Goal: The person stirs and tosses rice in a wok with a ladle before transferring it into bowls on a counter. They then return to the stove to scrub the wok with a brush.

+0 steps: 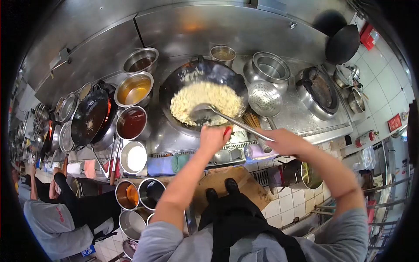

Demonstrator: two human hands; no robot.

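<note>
A large black wok holds a heap of pale yellow fried rice, some of it blurred by motion. My left hand is closed at the wok's near rim, with a bit of red beside the thumb; the part of the rim it grips is hidden. In my right hand is the long metal handle of a ladle, fingers wrapped round it. The ladle's bowl lies in the rice near the wok's middle. Close to the right hand are a perforated skimmer and a bamboo brush.
Metal pots of brown liquid, yellow oil, red sauce and white contents line the left. Right stand a steel pot and another burner. A co-worker is at a second wok, left.
</note>
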